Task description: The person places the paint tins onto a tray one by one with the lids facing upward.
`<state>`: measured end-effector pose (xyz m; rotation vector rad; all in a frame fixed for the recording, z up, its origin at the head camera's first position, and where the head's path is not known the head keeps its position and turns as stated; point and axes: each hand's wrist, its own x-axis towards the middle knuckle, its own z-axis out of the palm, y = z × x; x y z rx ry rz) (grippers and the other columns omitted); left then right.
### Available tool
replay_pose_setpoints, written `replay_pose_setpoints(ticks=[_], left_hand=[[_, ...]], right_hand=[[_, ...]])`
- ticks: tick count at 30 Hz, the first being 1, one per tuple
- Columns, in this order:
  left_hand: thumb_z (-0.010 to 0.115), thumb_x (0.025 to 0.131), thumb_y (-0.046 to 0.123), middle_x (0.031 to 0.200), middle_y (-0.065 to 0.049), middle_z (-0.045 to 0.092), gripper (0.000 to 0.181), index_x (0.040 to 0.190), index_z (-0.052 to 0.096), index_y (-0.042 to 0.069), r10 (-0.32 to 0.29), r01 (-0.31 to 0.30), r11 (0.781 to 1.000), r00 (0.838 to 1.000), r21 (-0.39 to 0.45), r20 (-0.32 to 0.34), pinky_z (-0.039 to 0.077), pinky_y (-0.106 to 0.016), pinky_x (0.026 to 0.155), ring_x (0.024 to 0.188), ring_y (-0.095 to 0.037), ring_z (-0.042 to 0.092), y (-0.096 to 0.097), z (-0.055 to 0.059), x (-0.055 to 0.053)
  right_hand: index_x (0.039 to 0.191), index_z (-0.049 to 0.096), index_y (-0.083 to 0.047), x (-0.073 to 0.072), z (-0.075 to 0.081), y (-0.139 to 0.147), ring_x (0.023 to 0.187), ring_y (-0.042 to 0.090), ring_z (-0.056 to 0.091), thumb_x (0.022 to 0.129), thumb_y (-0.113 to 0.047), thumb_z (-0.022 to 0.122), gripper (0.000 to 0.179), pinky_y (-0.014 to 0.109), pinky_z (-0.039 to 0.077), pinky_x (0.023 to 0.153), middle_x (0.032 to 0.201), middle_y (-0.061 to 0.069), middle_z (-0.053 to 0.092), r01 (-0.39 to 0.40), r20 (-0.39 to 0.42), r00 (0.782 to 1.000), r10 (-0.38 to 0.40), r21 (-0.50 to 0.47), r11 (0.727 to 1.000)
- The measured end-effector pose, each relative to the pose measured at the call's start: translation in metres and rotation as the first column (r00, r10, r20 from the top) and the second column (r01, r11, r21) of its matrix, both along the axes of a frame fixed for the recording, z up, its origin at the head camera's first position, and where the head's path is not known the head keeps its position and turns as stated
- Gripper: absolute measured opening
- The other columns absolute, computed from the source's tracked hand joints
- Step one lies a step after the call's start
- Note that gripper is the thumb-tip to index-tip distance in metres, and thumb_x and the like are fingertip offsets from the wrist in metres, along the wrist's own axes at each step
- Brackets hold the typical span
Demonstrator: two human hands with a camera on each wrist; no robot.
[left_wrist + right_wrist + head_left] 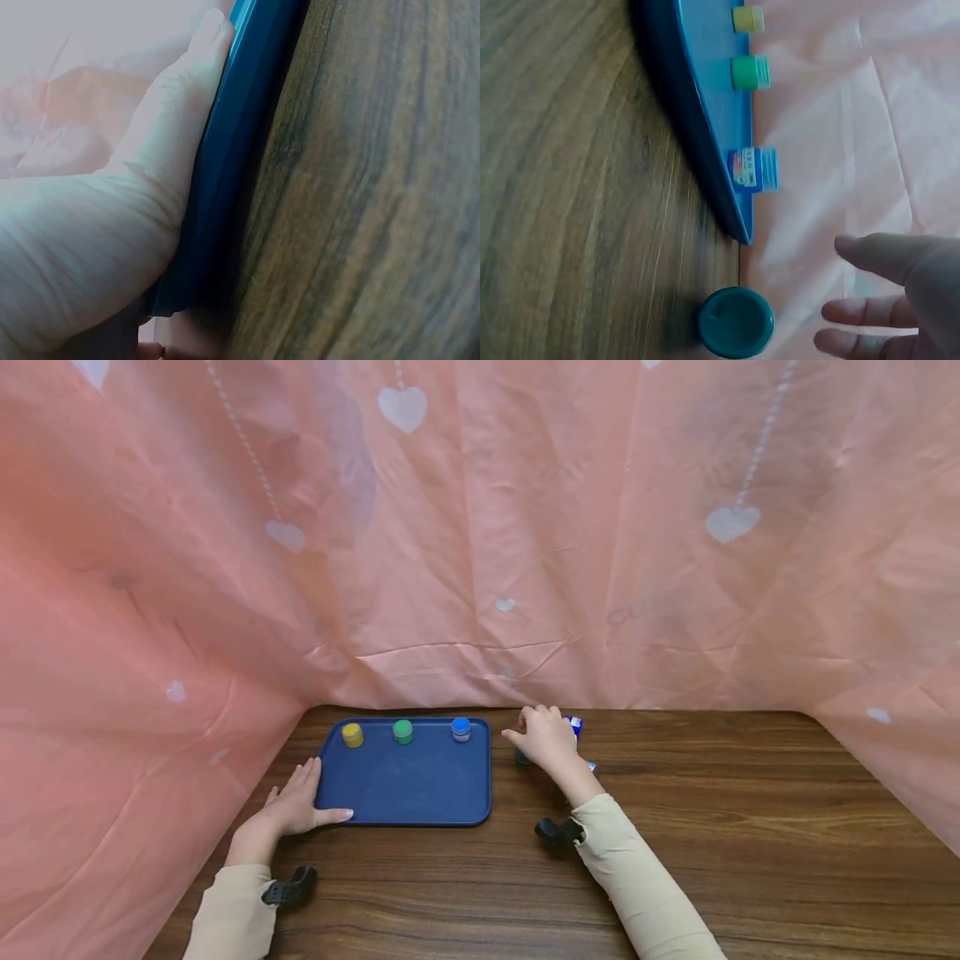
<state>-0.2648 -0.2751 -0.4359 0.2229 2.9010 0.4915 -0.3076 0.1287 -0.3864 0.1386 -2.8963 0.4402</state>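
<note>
The left hand (294, 802) lies against the left end of a shallow tray (405, 781), its fingers extended along the short side and its thumb straight along the near edge, touching the rim without curling round it. The right hand (547, 739), just beyond the tray's right end, is loosely parted: in the right wrist view thumb and fingers stand separate, with nothing held between them. Near it on the table (675, 877) is a dark green round piece (736, 322), its circular face turned to that camera and apart from the visible fingers; I cannot tell whether it is a jar or a lid. A blue and white item (575, 725) shows partly behind the right hand, too hidden to identify. The tray bears three small upright jars in a row along its far side: yellow (352, 735), green (403, 732) and, nearest the right hand, blue (461, 730) with a printed white label; their contents cannot be made out. The tray is smooth, dark blue and rectangular, with rounded corners and a raised rim. The tabletop has brown, streaked wood grain; behind it hangs creased pink cloth (555, 552) printed with pale hearts.
</note>
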Motion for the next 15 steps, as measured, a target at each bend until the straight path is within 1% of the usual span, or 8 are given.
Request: replay_pose_setpoints(ticks=[2,6,8,11,15], left_hand=[[0.067,0.076,0.070,0.158,-0.035,0.005,0.129,0.151,0.003,-0.012,0.000,0.000,1.000,1.000,0.006,0.003,0.009,-0.075,0.109,0.146,-0.052,0.005,0.000,0.000,0.000],[0.067,0.076,0.069,0.158,-0.035,0.004,0.129,0.151,0.002,-0.012,0.003,-0.003,1.000,1.000,0.011,0.010,0.008,-0.075,0.109,0.146,-0.052,0.004,-0.002,0.001,0.001],[0.067,0.076,0.070,0.158,-0.034,0.003,0.129,0.151,0.001,-0.012,0.003,-0.003,1.000,1.000,0.012,0.013,0.008,-0.075,0.110,0.147,-0.052,0.004,-0.002,0.000,0.001],[0.066,0.076,0.071,0.158,-0.034,0.003,0.129,0.151,0.001,-0.012,0.001,-0.001,1.000,1.000,0.013,0.018,0.007,-0.075,0.110,0.147,-0.051,0.003,-0.001,-0.001,-0.001],[0.066,0.076,0.071,0.159,-0.033,0.002,0.129,0.152,0.001,-0.011,-0.003,0.003,1.000,1.000,0.017,0.019,0.007,-0.074,0.110,0.147,-0.051,0.002,0.000,0.000,-0.003]], right_hand=[[0.095,0.068,-0.010,-0.002,-0.003,0.000,0.100,0.030,0.056,0.086,-0.052,0.067,0.042,0.046,0.049,0.083,0.096,0.007,0.066,0.035,-0.016,0.999,-0.035,0.029,0.999],[0.104,0.070,-0.007,-0.006,-0.010,-0.002,0.108,0.034,0.056,0.085,-0.053,0.068,0.050,0.054,0.046,0.090,0.107,0.013,0.067,0.077,-0.049,0.996,-0.074,0.081,0.994],[0.108,0.071,-0.005,-0.006,-0.012,-0.002,0.110,0.036,0.055,0.084,-0.053,0.069,0.054,0.057,0.045,0.092,0.112,0.015,0.067,0.093,-0.054,0.995,-0.088,0.104,0.990],[0.106,0.072,-0.004,-0.006,-0.015,-0.001,0.109,0.036,0.055,0.082,-0.053,0.070,0.055,0.057,0.045,0.093,0.112,0.017,0.067,0.109,-0.045,0.994,-0.104,0.125,0.986],[0.104,0.073,-0.005,-0.006,-0.018,0.000,0.110,0.035,0.054,0.082,-0.053,0.070,0.053,0.055,0.044,0.095,0.110,0.016,0.067,0.123,-0.005,0.992,-0.124,0.141,0.982]])
